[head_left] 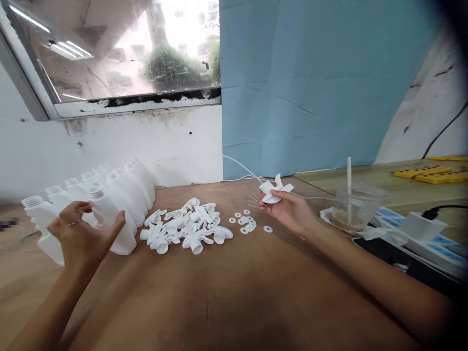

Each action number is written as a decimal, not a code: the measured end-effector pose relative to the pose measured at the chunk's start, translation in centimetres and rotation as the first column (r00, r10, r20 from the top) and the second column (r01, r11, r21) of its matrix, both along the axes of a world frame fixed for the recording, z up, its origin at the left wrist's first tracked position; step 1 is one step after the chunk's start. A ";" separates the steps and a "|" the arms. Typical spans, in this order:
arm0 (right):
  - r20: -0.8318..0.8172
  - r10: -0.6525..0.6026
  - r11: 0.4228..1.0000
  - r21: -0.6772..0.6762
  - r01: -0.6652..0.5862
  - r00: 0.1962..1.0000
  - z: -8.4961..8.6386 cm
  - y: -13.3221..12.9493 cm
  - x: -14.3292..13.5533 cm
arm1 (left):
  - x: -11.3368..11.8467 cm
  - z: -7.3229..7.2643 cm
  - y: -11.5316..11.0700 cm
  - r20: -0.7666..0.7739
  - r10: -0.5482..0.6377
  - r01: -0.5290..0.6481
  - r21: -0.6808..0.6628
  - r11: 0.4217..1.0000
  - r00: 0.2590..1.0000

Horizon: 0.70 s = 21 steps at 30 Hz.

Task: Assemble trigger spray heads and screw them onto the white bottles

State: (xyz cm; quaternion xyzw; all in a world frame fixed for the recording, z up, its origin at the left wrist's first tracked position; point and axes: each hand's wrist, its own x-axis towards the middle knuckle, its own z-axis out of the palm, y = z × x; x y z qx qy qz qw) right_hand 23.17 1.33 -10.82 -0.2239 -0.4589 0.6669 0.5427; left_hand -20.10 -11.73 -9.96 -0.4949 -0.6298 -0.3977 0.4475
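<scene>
My left hand (82,239) is at the front of the white bottles, thumb and fingers spread apart with a gap between them. Just behind it stands an uncapped white plastic bottle (119,229) with a threaded neck; whether the hand touches it I cannot tell. Raised at the right, my right hand (292,212) grips a white plastic spray trigger head (272,192) between thumb and fingers. Thin pale strands show beside its fingertips. Between the hands lies a heap of white trigger heads (190,222), with several flat white ring washers (248,224) to its right.
More open bottles (137,178) stand in rows at the left by the wall. On the right are a plastic cup (356,204) with a straw, a power strip (435,239), a black flat object (405,258) and yellow pieces (431,173). A white cable runs along the back.
</scene>
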 end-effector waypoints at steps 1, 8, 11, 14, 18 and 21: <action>-0.002 0.003 1.000 0.003 -0.003 1.000 0.1 0.0 0.1 | 1.0 0.0 -0.2 -0.086 -0.058 0.060 0.027 0.998 0.995; 0.056 0.003 0.992 0.126 -0.010 0.998 0.8 -0.6 0.6 | 8.0 -1.2 -1.0 -0.312 -0.490 0.444 -0.210 0.871 0.814; 0.136 0.008 0.991 0.132 -0.026 0.991 0.5 -0.7 0.4 | 8.2 -2.1 -0.6 -0.308 -0.562 0.462 -0.340 0.819 0.768; 0.132 0.043 0.994 0.092 -0.056 0.990 0.1 -0.6 0.3 | 8.0 -2.9 -0.1 -0.287 -0.588 0.452 -0.420 0.787 0.757; 0.134 0.021 0.997 0.070 -0.030 0.991 -0.2 -0.3 0.4 | 8.1 -3.6 0.2 -0.248 -0.608 0.444 -0.490 0.750 0.754; 0.163 -0.034 0.997 0.079 0.022 0.986 -0.3 0.1 0.8 | 8.2 -3.8 0.3 -0.244 -0.618 0.447 -0.503 0.740 0.748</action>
